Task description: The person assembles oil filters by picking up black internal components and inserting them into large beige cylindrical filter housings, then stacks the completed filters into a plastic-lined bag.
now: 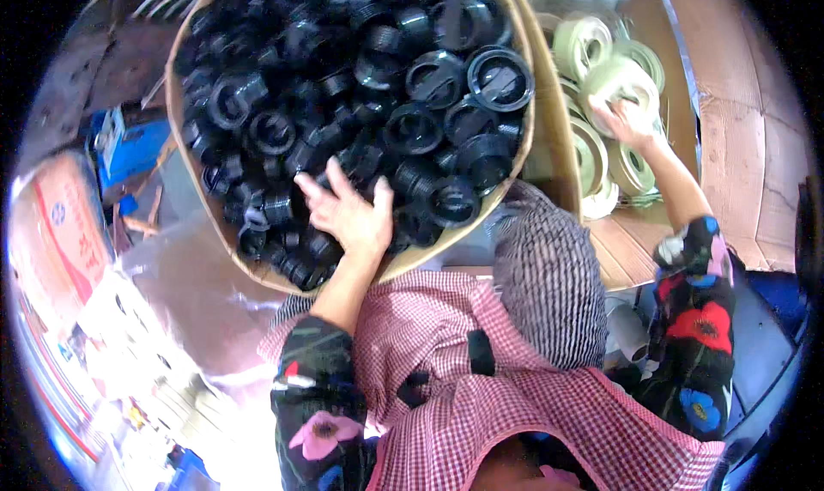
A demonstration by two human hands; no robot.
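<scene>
A big cardboard box (175, 122) holds a heap of black threaded plastic rings (412, 122). My left hand (348, 212) rests palm down on the rings at the near side of the heap, fingers spread; whether it grips one is not visible. To the right, a second cardboard box (644, 251) holds several pale green rolls of tape (601, 79). My right hand (627, 118) lies on top of one pale green roll, fingers curled over it.
A checked red apron and a grey checked cloth (549, 276) cover my lap below the boxes. Clear plastic sheeting (180, 285) and a blue object (129, 148) lie at the left. A blue surface (764, 336) shows at the right.
</scene>
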